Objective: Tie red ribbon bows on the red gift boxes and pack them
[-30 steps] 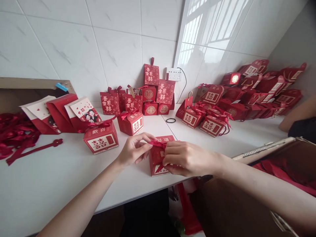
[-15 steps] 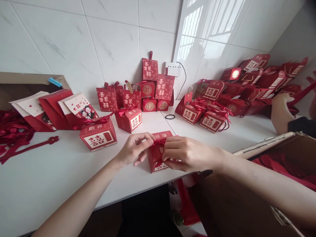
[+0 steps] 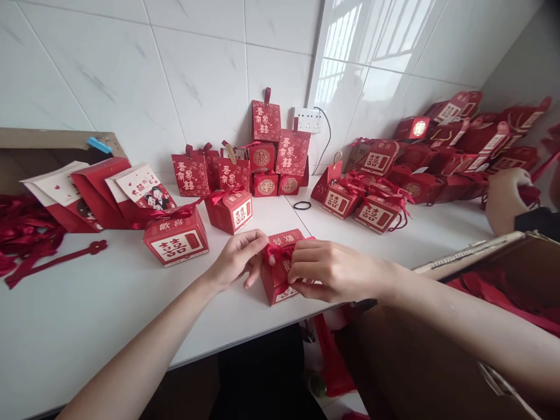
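A red gift box (image 3: pixel 273 286) with white lettering stands near the table's front edge, between my hands. A red ribbon (image 3: pixel 276 254) lies over its top and forms a loop on the left side. My left hand (image 3: pixel 238 259) is at the box's left, thumb and index finger pinched on the ribbon's left loop. My right hand (image 3: pixel 328 271) covers the box's right part, its fingers closed on the ribbon; the fingertips are partly hidden. Just behind stand two similar boxes tied with ribbon, a larger box (image 3: pixel 176 240) and a smaller box (image 3: pixel 231 213).
Red and white envelope-like bags (image 3: pixel 98 198) and a ribbon pile (image 3: pixel 26 233) lie on the left. Several finished-looking boxes (image 3: pixel 376 213) and a box heap (image 3: pixel 450 146) fill the right. A cardboard box (image 3: pixel 472 256) stands front right; another person's hand (image 3: pixel 507 195) is beyond it.
My left hand has drawn slightly left and up from the ribbon's middle, so a loop now shows beside its fingertips. My right hand has hardly moved. The other person's hand has shifted slightly.
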`<state>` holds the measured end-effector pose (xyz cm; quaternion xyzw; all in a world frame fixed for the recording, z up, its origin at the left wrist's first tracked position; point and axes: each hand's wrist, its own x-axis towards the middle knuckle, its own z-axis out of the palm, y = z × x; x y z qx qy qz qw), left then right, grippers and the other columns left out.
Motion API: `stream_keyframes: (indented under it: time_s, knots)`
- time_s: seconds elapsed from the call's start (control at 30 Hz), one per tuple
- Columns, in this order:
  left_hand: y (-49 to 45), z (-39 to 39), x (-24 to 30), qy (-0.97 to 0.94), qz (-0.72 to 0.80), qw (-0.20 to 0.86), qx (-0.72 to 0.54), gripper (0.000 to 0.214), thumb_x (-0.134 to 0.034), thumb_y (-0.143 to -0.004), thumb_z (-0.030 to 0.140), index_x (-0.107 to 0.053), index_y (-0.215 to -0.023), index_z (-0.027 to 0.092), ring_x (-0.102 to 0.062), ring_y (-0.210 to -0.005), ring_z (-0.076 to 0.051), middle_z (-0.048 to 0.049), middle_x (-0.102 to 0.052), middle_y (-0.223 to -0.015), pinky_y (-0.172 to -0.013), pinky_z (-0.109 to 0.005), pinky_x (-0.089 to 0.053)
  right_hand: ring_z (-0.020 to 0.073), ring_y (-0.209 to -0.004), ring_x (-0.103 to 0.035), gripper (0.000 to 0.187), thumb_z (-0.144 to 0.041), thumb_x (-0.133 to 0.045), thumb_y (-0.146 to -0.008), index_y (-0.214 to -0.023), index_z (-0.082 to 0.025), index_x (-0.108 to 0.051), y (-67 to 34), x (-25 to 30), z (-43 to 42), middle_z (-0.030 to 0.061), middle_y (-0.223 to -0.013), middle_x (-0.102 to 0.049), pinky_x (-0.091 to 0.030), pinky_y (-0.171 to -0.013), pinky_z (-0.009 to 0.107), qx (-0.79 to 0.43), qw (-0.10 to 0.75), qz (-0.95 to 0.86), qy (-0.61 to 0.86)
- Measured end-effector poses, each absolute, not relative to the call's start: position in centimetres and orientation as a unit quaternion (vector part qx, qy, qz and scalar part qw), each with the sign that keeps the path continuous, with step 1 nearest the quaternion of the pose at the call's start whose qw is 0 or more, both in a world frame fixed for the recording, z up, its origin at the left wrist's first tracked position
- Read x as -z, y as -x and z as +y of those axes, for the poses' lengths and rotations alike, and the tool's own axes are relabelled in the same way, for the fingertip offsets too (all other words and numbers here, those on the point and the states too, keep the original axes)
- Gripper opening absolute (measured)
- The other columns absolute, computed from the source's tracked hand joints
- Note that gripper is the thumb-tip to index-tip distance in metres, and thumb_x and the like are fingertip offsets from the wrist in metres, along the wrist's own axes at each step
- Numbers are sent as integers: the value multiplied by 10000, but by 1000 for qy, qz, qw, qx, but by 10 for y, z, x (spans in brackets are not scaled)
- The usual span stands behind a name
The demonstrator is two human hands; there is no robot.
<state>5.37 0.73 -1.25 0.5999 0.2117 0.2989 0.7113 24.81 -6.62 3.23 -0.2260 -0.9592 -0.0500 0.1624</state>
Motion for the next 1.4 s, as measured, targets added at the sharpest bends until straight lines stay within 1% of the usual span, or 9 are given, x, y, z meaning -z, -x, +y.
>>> stream_keyframes:
  time_s: [0.1, 0.27, 0.43, 0.6, 0.67, 0.93, 1.03, 1.17, 1.4]
  knots:
    - [-53, 9, 13, -592, 206, 720, -298, 320, -561, -794, 442, -446, -717, 153, -461, -259, -59, 24, -610, -581, -238, -122, -268, 152, -711, -483, 139, -136, -456, -869, -803, -130, -579, -248, -32, -66, 52, -713, -567, -411, -677, 274, 48, 165, -959, 227]
    - [-52, 9, 14, -627, 208, 693, -288, 295, -655, -734, 368, -514, -878, 152, -452, -261, -49, 39, -609, -614, -226, -123, -274, 153, -715, -484, 114, -132, -472, -860, -809, -131, -574, -249, -31, -66, 55, -726, -569, -409, -677, 273, 43, 163, -959, 229]
    - [-51, 7, 12, -634, 230, 676, -296, 257, -619, -763, 360, -482, -743, 143, -463, -269, -49, 22, -627, -659, -218, -130, -283, 154, -724, -485, 122, -151, -468, -868, -784, -138, -556, -248, -36, -68, 55, -714, -555, -418, -692, 274, 38, 153, -962, 221]
    - [-51, 9, 8, -618, 223, 699, -284, 284, -580, -785, 362, -481, -976, 177, -460, -260, -73, 43, -615, -539, -236, -127, -291, 158, -754, -491, 97, -132, -478, -840, -801, -137, -567, -246, -39, -71, 70, -762, -580, -430, -715, 274, 10, 160, -963, 215]
    - [-51, 9, 8, -614, 227, 701, -284, 293, -560, -791, 357, -474, -1007, 179, -468, -265, -79, 41, -613, -515, -245, -126, -291, 156, -743, -493, 98, -114, -479, -822, -790, -139, -569, -246, -39, -71, 65, -740, -577, -429, -710, 272, 3, 157, -964, 212]
    - [-48, 10, 12, -631, 237, 675, -300, 200, -551, -750, 277, -510, -893, 143, -483, -278, -88, -12, -656, -552, -231, -122, -245, 149, -640, -450, 105, -88, -460, -692, -689, -159, -538, -246, -37, -73, 41, -647, -540, -419, -643, 278, -29, 176, -960, 216]
    - [-48, 10, 12, -646, 236, 651, -320, 221, -574, -756, 312, -518, -887, 142, -486, -284, -82, -22, -675, -608, -226, -127, -240, 147, -633, -443, 108, -95, -447, -697, -685, -164, -529, -247, -36, -74, 39, -647, -523, -416, -626, 274, -33, 169, -960, 222]
    - [-50, 9, 10, -659, 288, 607, -338, 258, -591, -762, 379, -521, -830, 140, -457, -270, -69, -12, -655, -563, -222, -131, -226, 142, -615, -422, 98, -98, -445, -668, -669, -170, -511, -247, -36, -74, 32, -636, -494, -404, -593, 265, -40, 170, -960, 220]
    - [-49, 7, 6, -675, 290, 584, -347, 310, -614, -727, 394, -537, -872, 131, -470, -291, -80, -20, -651, -565, -250, -152, -241, 135, -598, -395, 94, -96, -432, -640, -635, -178, -478, -249, -35, -73, 26, -632, -457, -381, -559, 258, -44, 167, -957, 233]
